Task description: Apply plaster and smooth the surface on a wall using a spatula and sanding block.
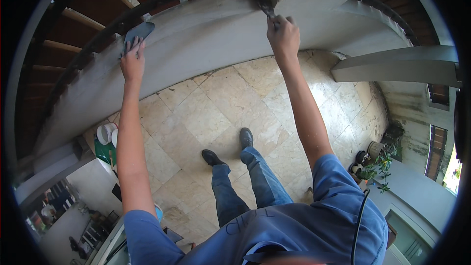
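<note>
tool (265, 6) head dark and unclear, blue pad (140, 31) partly under left hand (133, 61)
</note>
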`<state>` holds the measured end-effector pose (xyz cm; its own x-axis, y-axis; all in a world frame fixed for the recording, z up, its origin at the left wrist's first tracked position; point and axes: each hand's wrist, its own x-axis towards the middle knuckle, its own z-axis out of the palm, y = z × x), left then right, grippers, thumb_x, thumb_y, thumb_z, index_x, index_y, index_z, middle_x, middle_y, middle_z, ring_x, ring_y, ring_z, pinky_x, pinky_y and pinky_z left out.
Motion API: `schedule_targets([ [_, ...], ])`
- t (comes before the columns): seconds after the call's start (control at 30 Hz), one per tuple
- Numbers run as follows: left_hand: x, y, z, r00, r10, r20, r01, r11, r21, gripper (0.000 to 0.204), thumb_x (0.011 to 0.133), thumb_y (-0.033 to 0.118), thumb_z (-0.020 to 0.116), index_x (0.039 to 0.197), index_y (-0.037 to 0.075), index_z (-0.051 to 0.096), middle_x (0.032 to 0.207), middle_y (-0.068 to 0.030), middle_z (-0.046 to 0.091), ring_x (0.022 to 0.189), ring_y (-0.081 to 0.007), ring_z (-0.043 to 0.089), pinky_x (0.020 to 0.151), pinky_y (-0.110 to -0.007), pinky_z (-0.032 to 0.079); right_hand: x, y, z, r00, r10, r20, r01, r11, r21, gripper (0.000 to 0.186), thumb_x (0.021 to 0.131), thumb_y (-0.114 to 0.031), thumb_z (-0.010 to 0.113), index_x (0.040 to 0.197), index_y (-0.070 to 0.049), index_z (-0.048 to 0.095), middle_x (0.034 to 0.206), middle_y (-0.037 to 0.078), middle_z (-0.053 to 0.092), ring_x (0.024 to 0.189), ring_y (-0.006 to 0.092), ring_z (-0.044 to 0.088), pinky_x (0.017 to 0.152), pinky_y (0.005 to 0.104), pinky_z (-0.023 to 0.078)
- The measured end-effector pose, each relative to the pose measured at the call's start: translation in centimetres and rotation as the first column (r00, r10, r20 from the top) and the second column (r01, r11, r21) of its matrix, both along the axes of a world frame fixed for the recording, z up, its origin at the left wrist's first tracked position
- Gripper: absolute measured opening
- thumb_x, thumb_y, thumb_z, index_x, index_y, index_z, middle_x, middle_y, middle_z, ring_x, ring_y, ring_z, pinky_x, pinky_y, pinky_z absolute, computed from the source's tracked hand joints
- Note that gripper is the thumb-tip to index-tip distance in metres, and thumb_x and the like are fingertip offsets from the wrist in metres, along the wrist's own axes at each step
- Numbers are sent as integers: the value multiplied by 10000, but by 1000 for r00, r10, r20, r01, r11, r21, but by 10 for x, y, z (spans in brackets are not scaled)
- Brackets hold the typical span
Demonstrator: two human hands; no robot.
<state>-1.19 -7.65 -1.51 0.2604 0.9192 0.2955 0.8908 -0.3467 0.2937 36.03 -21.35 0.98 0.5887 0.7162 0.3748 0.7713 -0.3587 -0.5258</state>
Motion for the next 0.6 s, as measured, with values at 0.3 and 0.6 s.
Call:
schedule_targets([
  [0.3, 1, 0, -2, 999, -4, -43, 5, 999, 41, 317, 893, 328, 440, 1126, 172, 587, 1230, -21, 503, 1204, -278, 396, 991, -363, 329, 1, 21, 7, 995, 58, 86, -61, 998, 31, 120, 750, -221, 609, 744, -103, 631, 774, 154, 581, 677, 367, 587, 591, 436, 487],
  [0.6, 13, 1, -4, 1000, -17, 3, 16, 999, 48, 323, 899, 331, 422, 1121, 168, 591, 1227, -22, 506, 1204, -273, 399, 1012, -406, 286, 21, 40, 13, 992, 42, 120, -52, 995, 86, 120, 732, -211, 628, 782, -104, 646, 798, 160, 590, 689, 358, 590, 605, 428, 493],
])
